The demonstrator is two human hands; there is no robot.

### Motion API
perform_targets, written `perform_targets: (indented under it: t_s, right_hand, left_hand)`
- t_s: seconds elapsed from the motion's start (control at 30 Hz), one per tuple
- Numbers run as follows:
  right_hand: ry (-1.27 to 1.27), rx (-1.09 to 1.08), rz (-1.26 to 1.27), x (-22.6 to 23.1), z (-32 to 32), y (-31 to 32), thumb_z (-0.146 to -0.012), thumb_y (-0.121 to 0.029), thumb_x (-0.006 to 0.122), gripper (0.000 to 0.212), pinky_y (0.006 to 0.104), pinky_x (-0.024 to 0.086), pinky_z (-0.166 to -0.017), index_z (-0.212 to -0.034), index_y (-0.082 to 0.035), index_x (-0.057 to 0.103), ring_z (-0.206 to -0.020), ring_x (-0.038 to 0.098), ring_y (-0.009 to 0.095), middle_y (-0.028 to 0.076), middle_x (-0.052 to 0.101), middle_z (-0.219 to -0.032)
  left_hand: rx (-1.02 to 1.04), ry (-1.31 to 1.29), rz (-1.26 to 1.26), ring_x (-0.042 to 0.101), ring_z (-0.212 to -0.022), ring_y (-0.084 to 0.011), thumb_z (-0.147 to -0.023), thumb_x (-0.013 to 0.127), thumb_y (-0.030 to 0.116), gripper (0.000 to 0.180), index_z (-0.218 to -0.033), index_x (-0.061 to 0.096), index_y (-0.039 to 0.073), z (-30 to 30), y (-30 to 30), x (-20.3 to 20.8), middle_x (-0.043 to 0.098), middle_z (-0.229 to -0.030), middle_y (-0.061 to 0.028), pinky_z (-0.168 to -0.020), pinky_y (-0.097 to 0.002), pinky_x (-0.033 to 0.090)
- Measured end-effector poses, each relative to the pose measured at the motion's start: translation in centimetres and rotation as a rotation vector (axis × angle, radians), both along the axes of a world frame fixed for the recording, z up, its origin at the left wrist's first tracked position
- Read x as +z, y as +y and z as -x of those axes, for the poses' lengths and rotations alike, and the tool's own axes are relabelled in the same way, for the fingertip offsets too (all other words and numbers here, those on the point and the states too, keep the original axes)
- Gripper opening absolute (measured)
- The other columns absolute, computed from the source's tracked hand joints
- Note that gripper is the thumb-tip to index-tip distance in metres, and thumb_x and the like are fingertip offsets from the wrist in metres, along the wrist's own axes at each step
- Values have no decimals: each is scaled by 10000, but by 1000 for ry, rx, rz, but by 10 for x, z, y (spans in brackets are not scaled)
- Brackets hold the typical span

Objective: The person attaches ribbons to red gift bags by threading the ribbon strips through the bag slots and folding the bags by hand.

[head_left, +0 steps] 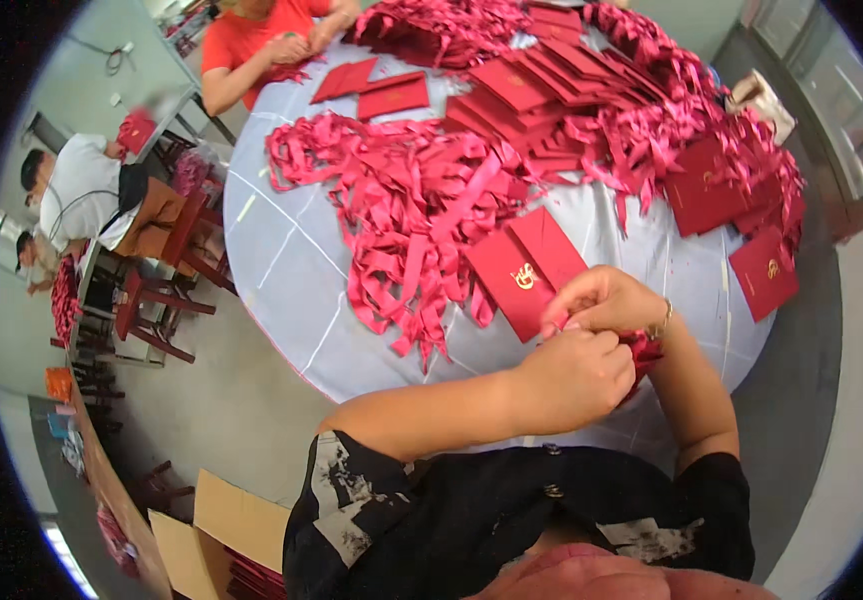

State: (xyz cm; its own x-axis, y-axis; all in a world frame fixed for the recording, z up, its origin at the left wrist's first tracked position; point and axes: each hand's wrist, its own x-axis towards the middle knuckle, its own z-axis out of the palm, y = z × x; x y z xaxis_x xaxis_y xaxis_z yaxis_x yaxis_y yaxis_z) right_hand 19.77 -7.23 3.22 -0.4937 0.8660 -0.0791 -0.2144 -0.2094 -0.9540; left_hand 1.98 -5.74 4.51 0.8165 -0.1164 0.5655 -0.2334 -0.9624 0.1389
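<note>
Closest, at the bottom edge, part of the wearer's own head (601, 582), then a black shirt (511, 500) with pale patches. Low on the left, a brown cardboard box (241, 515) with flaps up, and inside it flat dark red things (254, 578) in a stack, too cut off to name. Over the near side of a round table (273, 245) with a pale cover, two hands close together and touching: a right hand (606, 298) with a bracelet (665, 318), fingers pinched on a pink ribbon (562, 323), and just below, a curled left hand (576, 375), clamped on the same ribbon. Only a tiny bit of ribbon in sight; cannot tell its long axis or its direction. Past the left hand, a dark red bit (643, 352) poking out.

Just beyond the fingers, a red folder (501, 265) with a gold mark, long side slanting from far left to near right, near end toward the hands. Touching it, another red panel (551, 245); cannot tell one open folder from two. To the left, a big messy heap of pink ribbons (401, 215).
</note>
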Motion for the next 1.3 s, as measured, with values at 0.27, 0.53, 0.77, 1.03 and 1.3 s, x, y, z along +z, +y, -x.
perform_targets:
  t_s: [0.27,0.53,0.77,1.03,1.3]
  right_hand:
    - [-224,-626,263,5,5,-15,-862,9,691,127,181,305,-407,-980,37,728,-455,435,17,84,733,-849]
    - [-305,-744,358,2,-9,-26,-900,-66,685,137,204,265,-400,-1010,3,731,-443,391,23,-43,581,-624]
    - [-269,-940,140,-37,-55,-46,-983,-281,613,285,183,396,-536,-1099,-41,714,-584,480,18,-35,687,-856]
    - [-25,-1010,191,-59,-52,-48,-964,-146,622,175,189,430,-585,-1038,-4,694,-643,516,42,33,700,-938]
    - [-29,-1001,190,-63,-56,-52,-966,-144,624,162,180,425,-569,-1027,-14,699,-625,519,31,16,698,-915]
  left_hand:
    - [66,59,356,664,-740,-290,-885,594,174,129,-844,593,52,12,-7,-4,635,-765,-108,-637,-413,522]
    - [175,65,445,656,-807,-315,-872,669,185,156,-915,637,39,16,-13,7,645,-824,-134,-695,-417,519]
    - [-360,-533,547,569,-793,-276,-913,615,182,166,-775,647,97,62,-2,125,599,-808,-54,-660,-395,471]
    - [-692,-48,1273,624,-926,-165,-971,618,141,216,-860,708,-21,74,-26,176,727,-952,-14,-816,-228,539]
    - [-1270,222,1157,688,-772,-227,-893,716,109,140,-868,738,-26,59,18,175,728,-959,-176,-711,-275,599]
